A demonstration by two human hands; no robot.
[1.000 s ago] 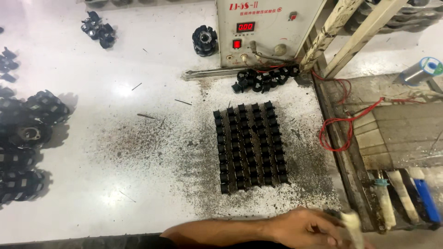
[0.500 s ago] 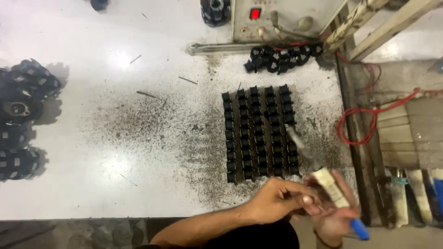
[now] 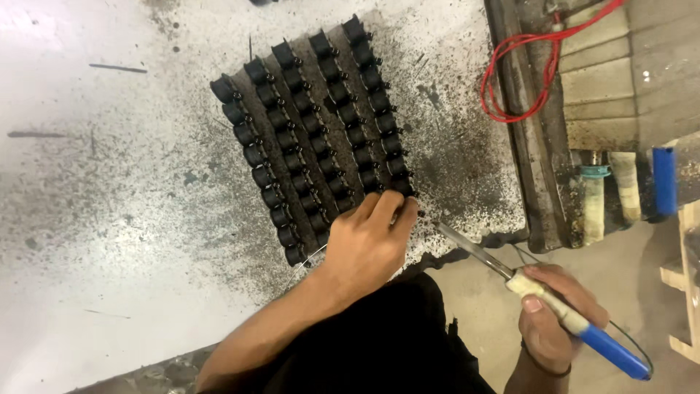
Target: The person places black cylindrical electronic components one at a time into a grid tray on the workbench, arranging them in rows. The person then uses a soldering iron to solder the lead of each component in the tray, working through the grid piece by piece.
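while gripping iron (image 3: 554, 306), right hand (image 3: 558, 321)

Black parts on a speckled white table, blue-handled tool

Rows of small parts (image 3: 310, 138) showing glossy black; table (image 3: 87, 219) showing white, peppered with black specks; soldering tool (image 3: 561, 315) showing blue handle, cream wrap, grey metal tip; wire coil (image 3: 510, 80) showing bright red; clothing (image 3: 386, 343) showing black.

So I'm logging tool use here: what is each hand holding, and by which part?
The right hand holds a soldering iron by its taped handle. The left hand holds nothing; its fingertips rest on the black coils.
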